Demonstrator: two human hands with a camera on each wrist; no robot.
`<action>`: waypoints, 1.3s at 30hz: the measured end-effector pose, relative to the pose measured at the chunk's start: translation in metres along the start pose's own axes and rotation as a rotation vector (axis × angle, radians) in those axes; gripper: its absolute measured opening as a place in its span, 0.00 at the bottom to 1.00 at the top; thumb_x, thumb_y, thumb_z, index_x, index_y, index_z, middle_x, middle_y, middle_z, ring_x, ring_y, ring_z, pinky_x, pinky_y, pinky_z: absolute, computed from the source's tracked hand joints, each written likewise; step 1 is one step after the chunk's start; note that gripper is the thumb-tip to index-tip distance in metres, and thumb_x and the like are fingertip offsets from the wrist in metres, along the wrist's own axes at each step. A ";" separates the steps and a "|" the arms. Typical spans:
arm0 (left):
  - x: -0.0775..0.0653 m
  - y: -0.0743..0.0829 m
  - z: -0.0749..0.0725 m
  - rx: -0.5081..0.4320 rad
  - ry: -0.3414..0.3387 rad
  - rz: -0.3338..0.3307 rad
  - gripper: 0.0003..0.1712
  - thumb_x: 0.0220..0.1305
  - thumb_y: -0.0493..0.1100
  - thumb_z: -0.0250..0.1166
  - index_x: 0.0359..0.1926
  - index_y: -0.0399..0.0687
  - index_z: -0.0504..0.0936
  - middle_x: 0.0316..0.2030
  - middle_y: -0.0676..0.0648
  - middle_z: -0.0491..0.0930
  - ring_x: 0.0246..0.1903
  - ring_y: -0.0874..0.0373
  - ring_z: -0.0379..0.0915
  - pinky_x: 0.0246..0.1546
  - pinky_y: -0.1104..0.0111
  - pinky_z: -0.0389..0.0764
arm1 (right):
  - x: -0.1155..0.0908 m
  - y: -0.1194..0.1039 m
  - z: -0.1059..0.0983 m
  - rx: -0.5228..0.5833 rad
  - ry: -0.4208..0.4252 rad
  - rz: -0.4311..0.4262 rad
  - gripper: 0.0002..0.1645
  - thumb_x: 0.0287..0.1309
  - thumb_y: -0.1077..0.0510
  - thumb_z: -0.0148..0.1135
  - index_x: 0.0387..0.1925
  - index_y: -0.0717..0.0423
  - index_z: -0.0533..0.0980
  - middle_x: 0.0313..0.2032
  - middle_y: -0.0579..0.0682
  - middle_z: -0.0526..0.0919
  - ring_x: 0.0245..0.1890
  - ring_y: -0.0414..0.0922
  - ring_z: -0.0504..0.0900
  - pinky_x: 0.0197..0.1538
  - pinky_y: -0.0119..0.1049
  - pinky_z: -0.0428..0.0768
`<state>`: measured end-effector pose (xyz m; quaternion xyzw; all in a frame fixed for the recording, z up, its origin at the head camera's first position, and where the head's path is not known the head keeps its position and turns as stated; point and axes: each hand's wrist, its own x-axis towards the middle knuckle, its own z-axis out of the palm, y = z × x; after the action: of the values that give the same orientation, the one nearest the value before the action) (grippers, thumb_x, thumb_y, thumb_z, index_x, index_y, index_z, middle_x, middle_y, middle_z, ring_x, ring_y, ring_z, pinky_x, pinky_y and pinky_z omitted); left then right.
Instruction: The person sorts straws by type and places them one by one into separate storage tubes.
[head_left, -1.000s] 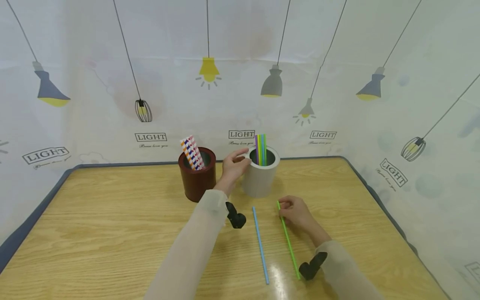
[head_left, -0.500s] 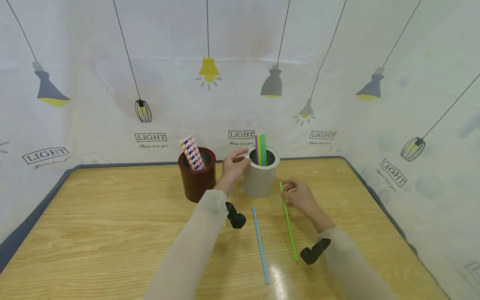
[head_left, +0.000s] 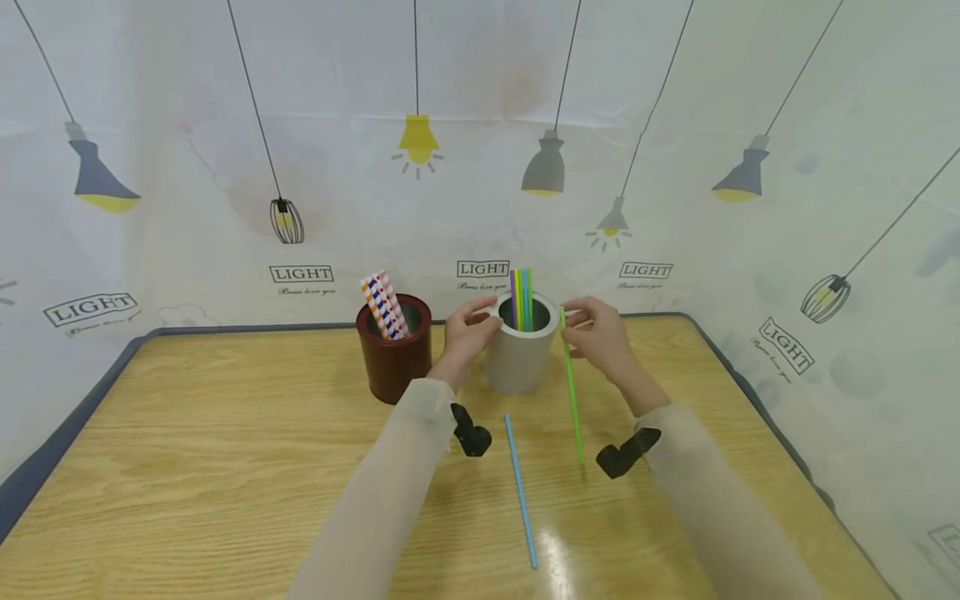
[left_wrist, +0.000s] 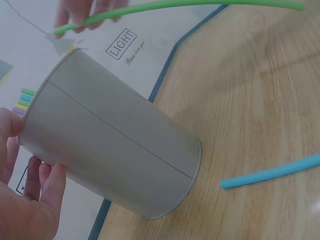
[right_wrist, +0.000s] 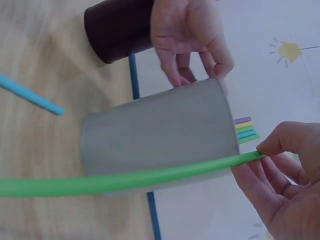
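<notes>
My right hand (head_left: 606, 340) pinches the upper end of a green straw (head_left: 572, 392) between thumb and fingertips. The straw slants down toward me, right beside a grey-white cylindrical container (head_left: 516, 367). Several coloured plastic straws (head_left: 521, 300), among them purple, yellow, blue and green, stick out of this container's mouth. My left hand (head_left: 467, 342) holds the container at the left of its rim, with bent fingers against the side in the left wrist view. A light blue straw (head_left: 521, 492) lies on the wooden table (head_left: 225, 467) in front of it.
Left of my left hand stands a dark red-brown container (head_left: 397, 367) with several patterned straws (head_left: 386, 307) leaning in it. Behind the table's dark blue edge hangs a pale curtain (head_left: 337, 100) printed with lamps.
My right hand has moved away from me and up beside the grey-white container's rim, bringing the green straw along. My left hand and the blue straw have stayed in place.
</notes>
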<state>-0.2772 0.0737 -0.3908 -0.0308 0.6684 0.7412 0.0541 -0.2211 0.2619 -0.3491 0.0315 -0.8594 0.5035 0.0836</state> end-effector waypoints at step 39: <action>0.005 -0.003 -0.001 0.013 0.006 0.007 0.23 0.49 0.35 0.64 0.49 0.52 0.81 0.46 0.44 0.74 0.46 0.54 0.69 0.41 0.67 0.76 | 0.062 -0.111 -0.008 0.032 0.213 -0.269 0.23 0.49 0.72 0.52 0.51 0.63 0.71 0.33 0.52 0.73 0.32 0.43 0.75 0.29 0.31 0.81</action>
<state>-0.2822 0.0737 -0.3943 -0.0302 0.6733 0.7371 0.0495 -0.2662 0.2160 -0.2386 0.0938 -0.8257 0.5017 0.2402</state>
